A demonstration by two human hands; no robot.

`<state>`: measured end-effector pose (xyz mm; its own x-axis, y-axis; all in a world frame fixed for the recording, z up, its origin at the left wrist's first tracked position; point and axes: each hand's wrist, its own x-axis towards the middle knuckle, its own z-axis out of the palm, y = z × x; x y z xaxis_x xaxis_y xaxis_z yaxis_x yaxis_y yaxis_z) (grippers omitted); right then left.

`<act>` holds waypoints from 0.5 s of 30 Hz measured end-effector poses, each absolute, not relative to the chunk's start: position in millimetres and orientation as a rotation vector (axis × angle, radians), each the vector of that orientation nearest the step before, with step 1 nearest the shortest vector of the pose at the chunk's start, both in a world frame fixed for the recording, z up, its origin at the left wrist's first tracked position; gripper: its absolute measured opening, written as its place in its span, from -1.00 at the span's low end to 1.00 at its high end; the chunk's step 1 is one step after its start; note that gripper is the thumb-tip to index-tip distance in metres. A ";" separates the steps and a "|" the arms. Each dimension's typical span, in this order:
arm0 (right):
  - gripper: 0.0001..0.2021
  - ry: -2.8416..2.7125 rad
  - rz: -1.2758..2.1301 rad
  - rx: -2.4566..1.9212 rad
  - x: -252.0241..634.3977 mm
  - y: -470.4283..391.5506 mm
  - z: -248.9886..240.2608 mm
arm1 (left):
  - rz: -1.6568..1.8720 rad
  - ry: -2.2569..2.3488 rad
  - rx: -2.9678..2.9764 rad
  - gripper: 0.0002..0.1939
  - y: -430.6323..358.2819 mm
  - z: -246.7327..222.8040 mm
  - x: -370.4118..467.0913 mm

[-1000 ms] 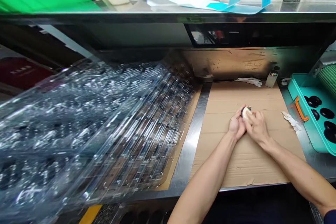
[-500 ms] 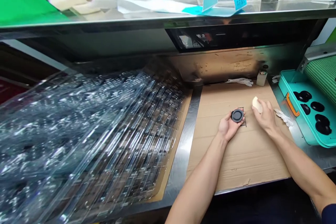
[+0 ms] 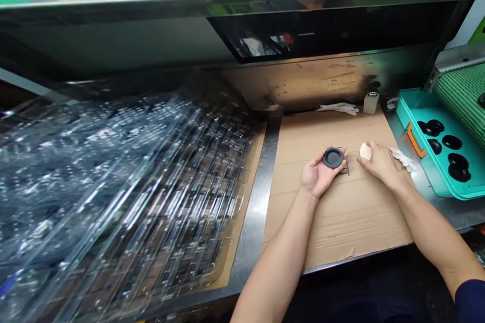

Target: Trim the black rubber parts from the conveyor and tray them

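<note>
In the head view, your left hand (image 3: 317, 175) is turned palm up and holds a round black disc (image 3: 333, 158), its fingers beneath and around the edge and the thumb along the left side. Your right hand (image 3: 382, 162), well clear of the disc, grips a cream-coloured pad (image 3: 365, 152) between thumb and fingers. Both are over a cardboard sheet (image 3: 322, 222) on the metal tabletop (image 3: 254, 209), and dark printed marks (image 3: 347, 169) show on the cardboard just beside the disc. Right of your right hand lies a white glove (image 3: 403, 159); another white glove (image 3: 338, 108) lies along the back edge, near a small upright bottle (image 3: 371, 102). To your right, a teal bin (image 3: 425, 167) with an orange handle (image 3: 415, 141) contains more black discs (image 3: 452, 142). On your left, clear plastic trays (image 3: 151, 197), partly blurred, are piled up. A shelf (image 3: 182, 5) runs across the top.
</note>
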<state>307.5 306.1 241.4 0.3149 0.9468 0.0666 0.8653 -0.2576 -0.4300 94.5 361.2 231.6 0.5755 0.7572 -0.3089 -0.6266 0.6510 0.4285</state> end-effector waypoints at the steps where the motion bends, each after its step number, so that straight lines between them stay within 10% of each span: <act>1: -0.48 -1.568 0.358 -2.138 306.7 305.6 244.2 | 0.831 0.502 0.296 -0.64 360.6 231.2 96.4; 9: -0.70 -1.590 0.731 -1.550 265.4 303.4 240.9 | 0.869 0.580 0.341 -0.67 351.5 221.3 121.5; 15: -0.61 -1.481 0.377 -1.890 283.5 307.5 232.7 | 0.961 0.622 0.467 -0.79 353.6 223.0 118.7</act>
